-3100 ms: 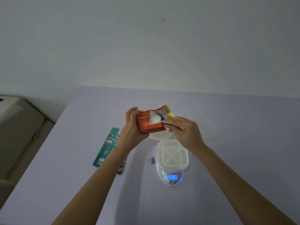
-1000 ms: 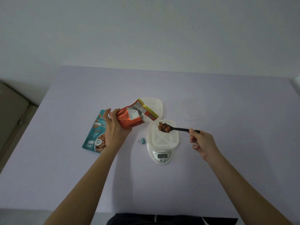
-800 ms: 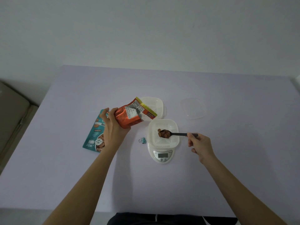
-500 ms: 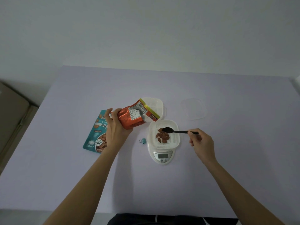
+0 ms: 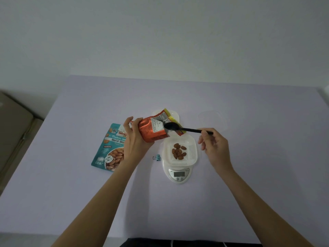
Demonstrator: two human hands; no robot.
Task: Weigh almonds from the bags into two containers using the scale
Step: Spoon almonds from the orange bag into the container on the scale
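On teal bag (image 5: 110,148): "Roasted", "UNSALTED".

Two bare forearms are seen, sleeveless to the frame's edge. Left hand (image 5: 136,139) and right hand (image 5: 214,147) are ungloved, unadorned.

scale (image 5: 179,172) readout unreadable, teal bag (image 5: 108,148) partly hidden
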